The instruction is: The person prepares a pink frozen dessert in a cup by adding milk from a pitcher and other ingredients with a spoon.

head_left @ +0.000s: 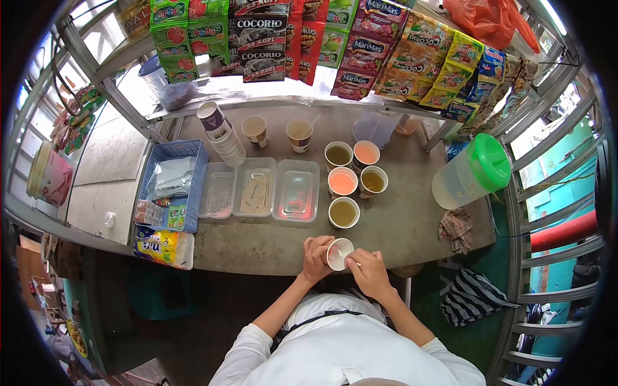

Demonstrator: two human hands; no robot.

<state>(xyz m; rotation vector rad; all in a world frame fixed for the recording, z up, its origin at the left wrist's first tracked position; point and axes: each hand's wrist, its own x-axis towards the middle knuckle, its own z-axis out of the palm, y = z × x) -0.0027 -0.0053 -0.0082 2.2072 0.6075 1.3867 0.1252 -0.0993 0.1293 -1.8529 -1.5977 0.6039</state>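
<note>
Left hand [315, 256]: fingers wrapped around the side of a paper cup [339, 253], grasping it at the near edge of the counter [257, 248].
Right hand [368, 269]: fingers pinched at the cup's rim on the opposite side; whether they hold something small there cannot be told.
Cup position: tilted toward the person, mouth visible, between both hands, just in front of the row of filled cups.
Filled cups: five stand close together further back, three with a brownish drink [344, 212] and two with an orange-pink drink [342, 183].
Other items: three clear plastic tubs [255, 188] to the left of the filled cups; a blue basket [193, 154] beside them; a stack of empty cups [222, 134]; a jug with a green lid [473, 172] to the right; sachet strips [261, 38] hanging above.
Handling advice: keep the left-hand grip light, since a paper wall is likely to buckle under pressure.
Handling advice: level the cup before anything is added, and hold it over the counter and not past its edge.
Clearance: keep elbows in; the filled cups stand near and could tip.
</note>
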